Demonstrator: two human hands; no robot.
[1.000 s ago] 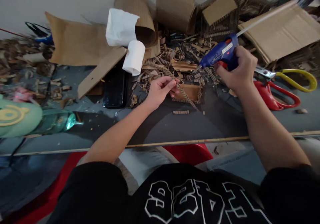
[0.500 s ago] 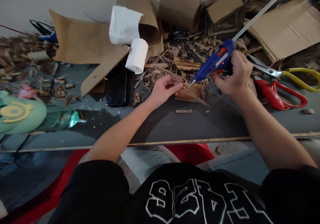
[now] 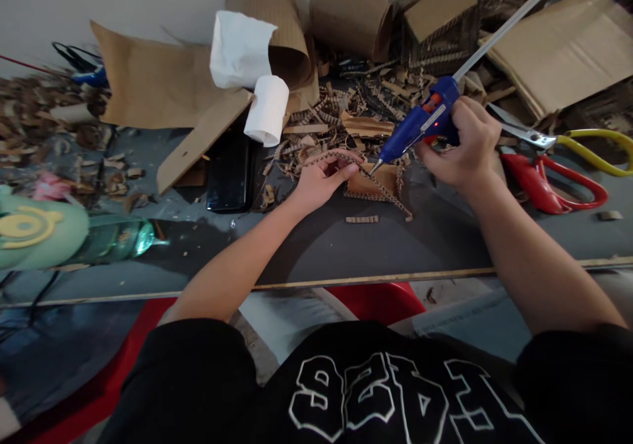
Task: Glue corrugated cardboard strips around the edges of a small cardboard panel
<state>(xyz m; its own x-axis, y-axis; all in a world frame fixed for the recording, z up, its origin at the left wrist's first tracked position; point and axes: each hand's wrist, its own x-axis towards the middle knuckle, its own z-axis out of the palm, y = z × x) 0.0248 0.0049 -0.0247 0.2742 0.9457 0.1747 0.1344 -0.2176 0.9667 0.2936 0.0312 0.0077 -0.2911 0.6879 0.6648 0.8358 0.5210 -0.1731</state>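
Cardboard strip (image 3: pixel 390 196) slanting from frame centre toward lower right, left hand (image 3: pixel 324 179) pinching it (nearer), right hand (image 3: pixel 469 144) gripping glue gun (image 3: pixel 415 126).

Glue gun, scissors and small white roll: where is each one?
Glue gun (image 3: pixel 414 128), head view: on its blue body.
Scissors (image 3: pixel 544 142), head view: on the metal near the pivot.
Small white roll (image 3: pixel 267 107), head view: on its outer side.

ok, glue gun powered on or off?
On, it appears: a small red light glows on the blue glue gun in the right hand. Whether it's hot: cannot tell.
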